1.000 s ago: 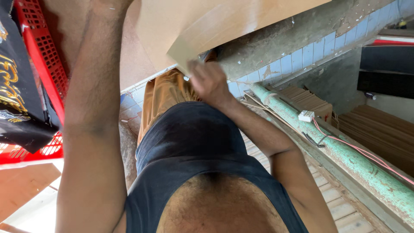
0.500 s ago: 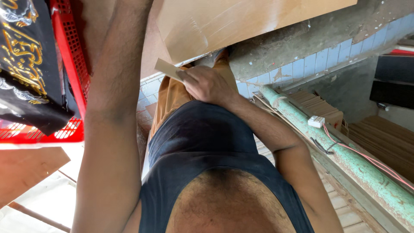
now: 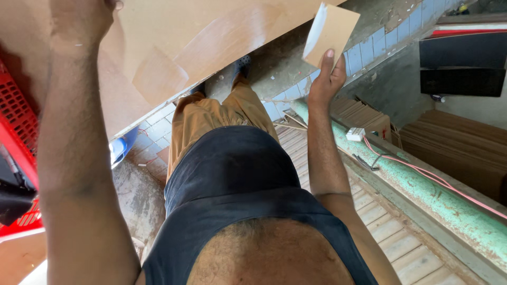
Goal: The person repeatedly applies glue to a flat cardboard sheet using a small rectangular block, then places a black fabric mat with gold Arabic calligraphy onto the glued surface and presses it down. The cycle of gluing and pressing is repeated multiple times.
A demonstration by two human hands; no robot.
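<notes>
My right hand (image 3: pixel 326 79) is raised out to the right and pinches a small flat piece of tan board (image 3: pixel 330 32) with a white face. My left arm reaches up along the left side. My left hand (image 3: pixel 79 21) sits at the top edge against a large tan laminate sheet (image 3: pixel 200 37). The sheet slants across the top of the view, and the hand's fingers are cut off by the frame. Below are my dark sleeveless top and tan trousers.
A red plastic crate (image 3: pixel 21 121) stands at the left. A green painted beam (image 3: pixel 422 184) with a pink cable and a white socket box (image 3: pixel 355 134) runs along the right. Stacks of brown boards (image 3: pixel 465 153) lie beyond it. Tiled floor and wooden slats are below.
My right hand has swung from under the big sheet out to the upper right, carrying the small board piece. The view has shifted, so the crate sits further left.
</notes>
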